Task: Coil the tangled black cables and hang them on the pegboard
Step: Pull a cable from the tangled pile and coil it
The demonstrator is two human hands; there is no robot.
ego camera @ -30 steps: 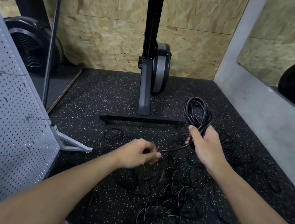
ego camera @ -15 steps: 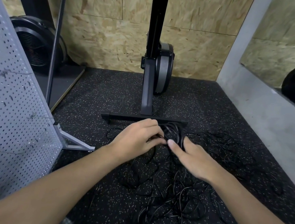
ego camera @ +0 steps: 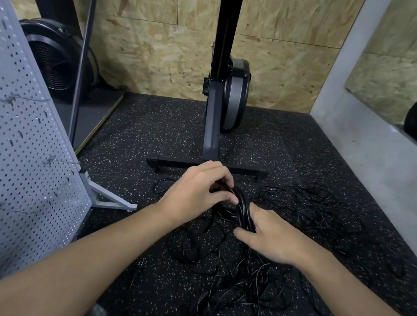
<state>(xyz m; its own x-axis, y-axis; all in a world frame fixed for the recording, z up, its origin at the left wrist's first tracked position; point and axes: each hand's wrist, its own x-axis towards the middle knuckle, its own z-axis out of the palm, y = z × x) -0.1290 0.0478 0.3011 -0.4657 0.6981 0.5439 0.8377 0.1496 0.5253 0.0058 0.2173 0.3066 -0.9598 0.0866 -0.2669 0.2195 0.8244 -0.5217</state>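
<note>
Cables (ego camera: 250,292) are what this job is about, and most of them lie loose in a thin black tangle on the speckled rubber floor (ego camera: 165,130), spreading from just in front of the exercise machine's base bar (ego camera: 174,164) toward me and off to the right of it. One small part is gathered: a tight coil (ego camera: 240,210) of several loops sits low over the floor just in front of the base bar, between my two hands. My left hand (ego camera: 197,188) curls over the top of the coil, fingers bent down and gripping the strands at the end nearest the bar. My right hand (ego camera: 271,236) takes the nearer end, where the bundle runs in between thumb and fingers; the fingers lie fairly straight along it, so the grip looks light. The pegboard (ego camera: 9,156) stands well to the left of the base bar, tilted on its metal foot, and I see a few hooks (ego camera: 9,100) on it with no cable hanging from them. I judge the task to be early: one coil is formed or nearly so, though I cannot tell whether its tail is free of the heap. Hanging it is left, and so is everything else on the floor, which needs separating and winding.
</note>
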